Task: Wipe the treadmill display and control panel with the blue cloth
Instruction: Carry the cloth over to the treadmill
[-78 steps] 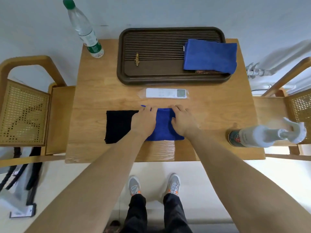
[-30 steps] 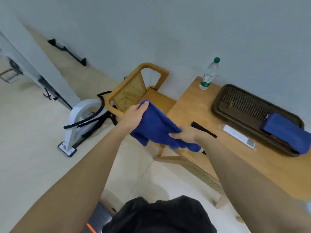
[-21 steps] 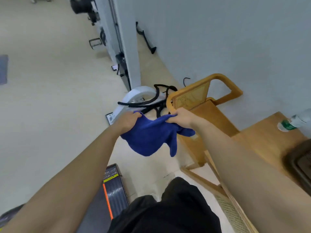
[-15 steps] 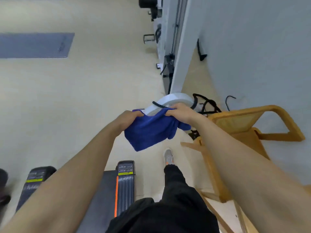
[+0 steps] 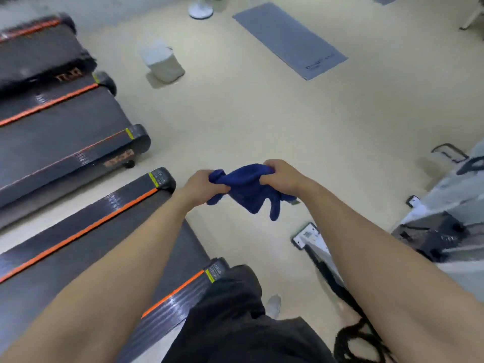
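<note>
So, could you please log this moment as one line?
phase: carrying | blue cloth: bunched, held by left hand and right hand | display: not in view

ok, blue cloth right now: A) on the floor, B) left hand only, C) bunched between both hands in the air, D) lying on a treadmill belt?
C: the blue cloth is bunched up, with the left hand and right hand each gripping an end above the floor, clear of the treadmill.
</note>
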